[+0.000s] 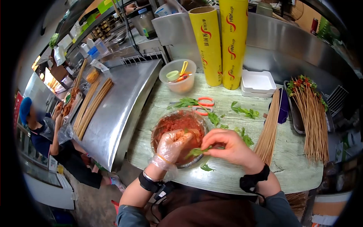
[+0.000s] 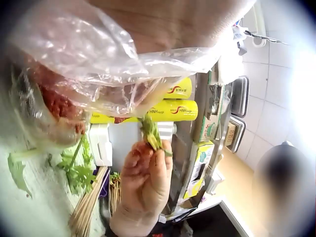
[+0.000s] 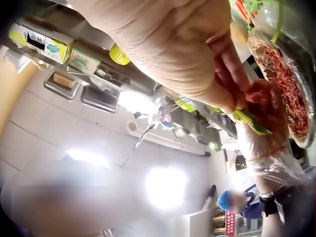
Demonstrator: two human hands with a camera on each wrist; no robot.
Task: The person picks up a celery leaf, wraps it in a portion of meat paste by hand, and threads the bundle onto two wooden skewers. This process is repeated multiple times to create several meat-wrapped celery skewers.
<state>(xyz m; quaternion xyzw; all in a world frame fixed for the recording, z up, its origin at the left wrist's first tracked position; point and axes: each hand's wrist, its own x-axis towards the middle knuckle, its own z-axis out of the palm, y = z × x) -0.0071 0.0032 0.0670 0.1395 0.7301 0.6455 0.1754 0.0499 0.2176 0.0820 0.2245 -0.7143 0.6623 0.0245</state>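
Note:
The left hand [image 1: 172, 145], in a clear plastic glove, is over the bowl [image 1: 152, 142] of red minced meat [image 1: 174, 123]. Its fingers curl round a small lump of red meat [image 3: 257, 93], partly hidden by the glove and fingers. Close on its right, the bare right hand [image 1: 230, 145] pinches green leafy stems [image 1: 196, 152] between thumb and fingers. In the left wrist view these stems [image 2: 151, 132] stick up from the right fingertips. The right wrist view shows the stems [image 3: 252, 121] across the front of the gloved hand [image 3: 264, 131].
Red-handled scissors [image 1: 206, 101] and loose greens [image 1: 245, 111] lie beyond the bowl. Behind are a plastic tub [image 1: 177, 85], yellow rolls [image 1: 232, 45] and white trays [image 1: 259, 82]. Sticks [image 1: 269, 128] and a loaded tray [image 1: 297, 126] are at right. Another person [image 1: 41, 130] works at left.

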